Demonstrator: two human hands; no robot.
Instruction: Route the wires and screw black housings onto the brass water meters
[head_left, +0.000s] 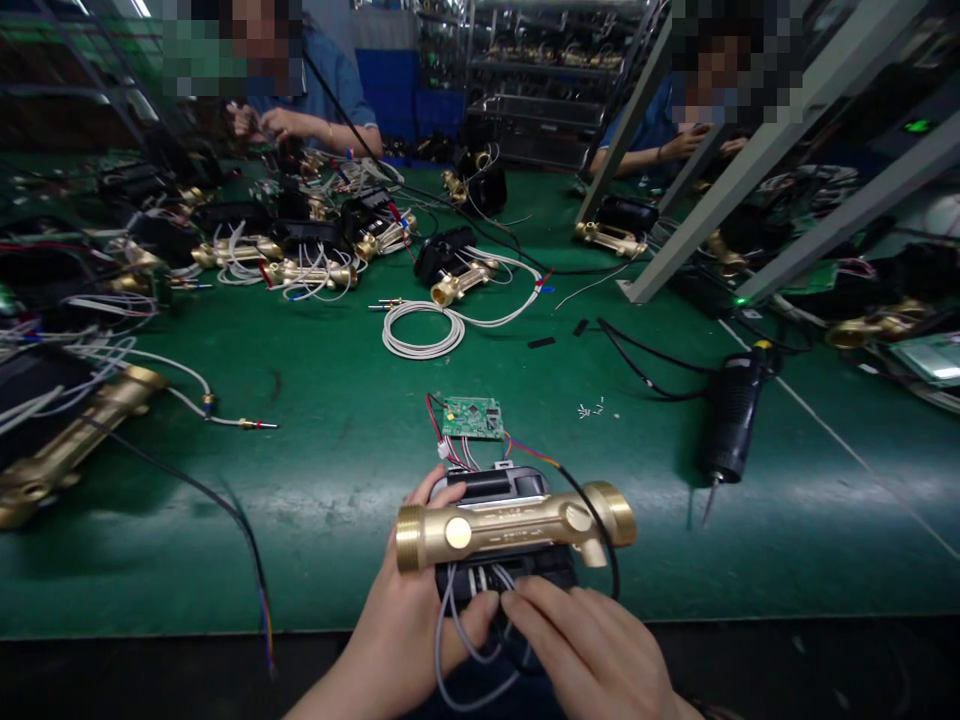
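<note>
A brass pipe fitting (pixel 514 527) lies across a black housing (pixel 495 487) near the table's front edge. My left hand (pixel 409 625) wraps around the housing's left side under the brass end, its thumb on the grey wires (pixel 457 640). Fingers of my right hand (pixel 589 640) press down on the housing's near edge and the grey wires. A small green circuit board (pixel 472 417) lies just beyond, joined to the housing by red and coloured leads.
A black electric screwdriver (pixel 731 410) lies to the right with its cable. A coiled white cable (pixel 424 330) and several brass-and-black assemblies (pixel 457 275) crowd the far green mat (pixel 337 470). Another brass pipe (pixel 71 435) sits left. Two people work opposite; grey frame struts (pixel 720 190) stand right.
</note>
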